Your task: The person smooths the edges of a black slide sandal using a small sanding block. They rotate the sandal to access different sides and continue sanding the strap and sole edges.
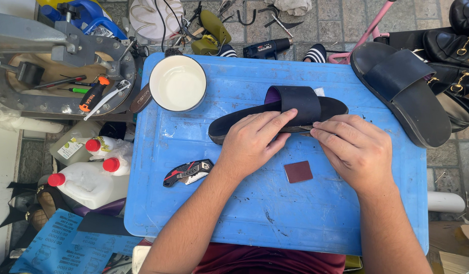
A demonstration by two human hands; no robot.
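Sandal: the black slide sandal [275, 114] lies on its side near the middle of your blue table [275, 223], strap up, sole edge facing you.
Left hand: your left hand [252, 142] is pressed flat on the sole, fingers stretched toward the strap – it holds the sandal down, not clenched.
Right hand: your right hand [353, 147] is curled at the sole edge just beside the strap; fingertips pinch there, but I cannot tell if a small tool is inside.
Progress: work on the sole edge seems in the middle, as I judge – the sandal is not set aside, and the 2nd sandal [402, 86] waits at the right corner of the table, untouched.
Sandpaper: a small red-brown square [298, 171] lies on the table between your wrists, apart from both hands.
Knife: a folding utility knife [187, 172] lies left of your left forearm, not in use.
Bowl: a white bowl [177, 82] stands at the far-left corner.
Bottles: white bottles w/ red caps [89, 175] are below the table, left side.
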